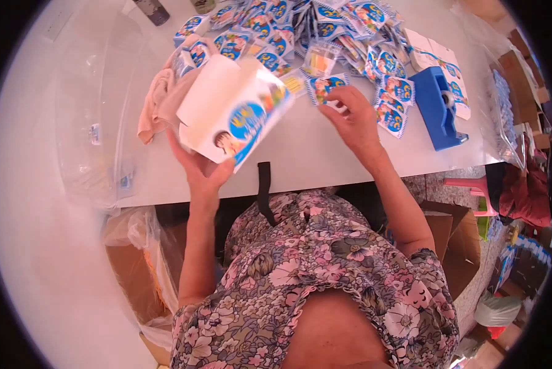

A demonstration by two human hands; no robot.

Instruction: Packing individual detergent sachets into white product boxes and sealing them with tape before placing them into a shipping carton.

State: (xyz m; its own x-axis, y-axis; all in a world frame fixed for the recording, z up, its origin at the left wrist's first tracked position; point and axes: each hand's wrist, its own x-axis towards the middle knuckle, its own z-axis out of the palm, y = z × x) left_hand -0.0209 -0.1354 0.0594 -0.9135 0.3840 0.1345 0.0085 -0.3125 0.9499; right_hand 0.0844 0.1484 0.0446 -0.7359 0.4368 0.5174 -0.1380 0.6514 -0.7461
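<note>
My left hand (203,173) is closed round the lower end of a white printed carton (246,126), which is tilted, its end flaps standing open. A blue oval and cartoon pictures show on its side. Over the table, my right hand (357,122) has curved fingers with a gap between thumb and forefinger, and nothing shows in them. Its fingertips are close to a small blue-and-white packet (323,86); whether they touch it I cannot tell. Behind both hands lies a heap of similar packets (282,40), with a clear one (321,58) among them.
A blue tape dispenser (433,107) stands to the right, near flattened printed cartons (420,46). A pinkish cloth (159,104) lies left of the held carton. Clear plastic (98,117) covers the table's left side. A black strap (264,187) hangs over the front edge; cardboard boxes (131,273) stand below.
</note>
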